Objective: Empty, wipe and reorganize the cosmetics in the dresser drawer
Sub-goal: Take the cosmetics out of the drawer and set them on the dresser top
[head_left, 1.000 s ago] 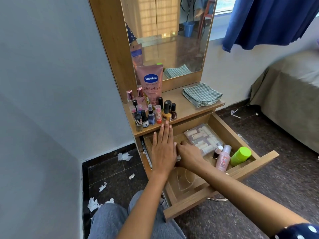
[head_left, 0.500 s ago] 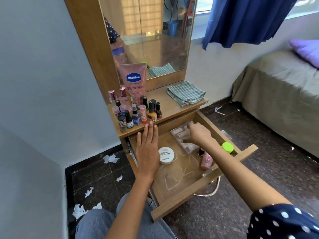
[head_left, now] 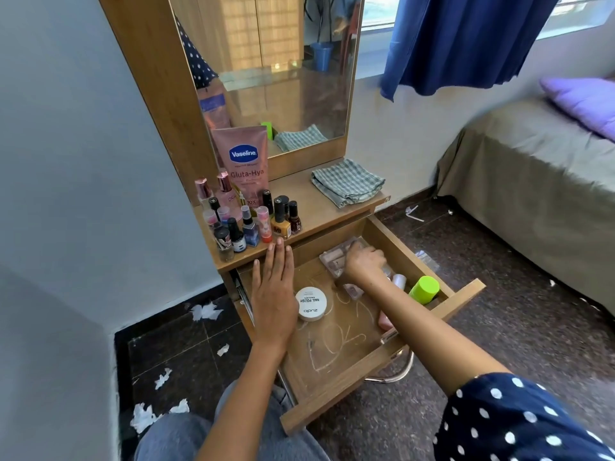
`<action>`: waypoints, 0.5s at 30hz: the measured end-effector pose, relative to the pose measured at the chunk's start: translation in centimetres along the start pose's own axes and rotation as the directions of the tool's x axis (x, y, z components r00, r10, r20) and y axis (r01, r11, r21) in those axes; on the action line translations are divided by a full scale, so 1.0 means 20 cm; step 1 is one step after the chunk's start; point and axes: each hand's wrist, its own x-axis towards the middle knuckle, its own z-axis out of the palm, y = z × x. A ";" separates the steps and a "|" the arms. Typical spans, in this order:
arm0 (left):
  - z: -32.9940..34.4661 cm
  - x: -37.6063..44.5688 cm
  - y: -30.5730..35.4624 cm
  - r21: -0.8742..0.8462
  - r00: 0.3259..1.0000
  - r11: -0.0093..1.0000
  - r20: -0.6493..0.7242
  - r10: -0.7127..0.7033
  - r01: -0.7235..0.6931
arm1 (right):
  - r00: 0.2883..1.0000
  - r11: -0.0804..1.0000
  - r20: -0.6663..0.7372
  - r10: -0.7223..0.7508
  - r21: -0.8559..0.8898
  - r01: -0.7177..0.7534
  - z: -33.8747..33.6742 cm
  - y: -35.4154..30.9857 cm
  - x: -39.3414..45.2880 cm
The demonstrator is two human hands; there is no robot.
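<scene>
The wooden dresser drawer [head_left: 332,394] stands pulled out, its bare bottom streaked with white powder. My left hand [head_left: 273,294] lies flat with straight fingers over the drawer's left side, next to a white round nail polish remover jar [head_left: 311,303]. My right hand [head_left: 364,264] reaches to the back of the drawer, fingers curled onto a clear plastic case of cosmetics [head_left: 332,257]. At the right side lie a green-capped bottle [head_left: 424,289] and a pink bottle [head_left: 397,281], partly hidden by my right arm.
On the dresser top [head_left: 316,211] stand several nail polish bottles [head_left: 253,224], a pink Vaseline tube [head_left: 244,161] and a folded checked cloth [head_left: 347,183]. A bed [head_left: 532,178] is at the right. Paper scraps [head_left: 206,311] litter the dark floor at the left.
My right hand left the white jar near my left hand and moved to the clear case at the drawer's back. The jar now lies uncovered. My left hand stayed flat.
</scene>
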 end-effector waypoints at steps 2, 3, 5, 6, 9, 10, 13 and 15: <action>0.00 0.00 0.00 0.004 1.000 1.000 0.001 -0.003 0.003 | 1.000 1.000 -0.012 0.018 0.015 -0.017 0.00 0.00 0.00; 0.00 0.00 0.00 0.006 1.000 1.000 0.003 -0.005 0.004 | 1.000 0.999 -0.023 0.019 0.027 -0.018 -0.01 -0.01 0.00; -0.01 0.00 0.00 0.007 1.000 1.000 0.005 -0.005 0.005 | 0.999 0.997 -0.033 0.011 0.073 -0.009 -0.01 -0.01 0.00; -0.01 0.00 0.00 0.008 1.000 1.000 0.007 -0.004 0.004 | 0.999 0.993 -0.033 0.004 0.115 0.000 0.00 -0.02 0.00; -0.02 0.00 0.00 0.005 1.000 1.000 0.009 -0.004 0.004 | 0.999 0.976 -0.032 -0.015 0.215 0.022 0.01 -0.02 0.00; -0.02 0.00 0.01 0.004 1.000 1.000 0.011 -0.006 0.006 | 1.000 0.974 -0.022 -0.019 0.226 0.024 0.01 -0.02 0.00; -0.02 0.00 0.01 0.005 1.000 1.000 0.022 -0.011 0.010 | 0.998 0.970 0.022 -0.054 0.240 0.047 -0.02 -0.01 -0.03; -0.02 0.00 0.01 0.007 1.000 1.000 0.028 -0.014 0.014 | 0.996 0.965 0.024 -0.086 0.249 0.077 -0.03 0.00 -0.06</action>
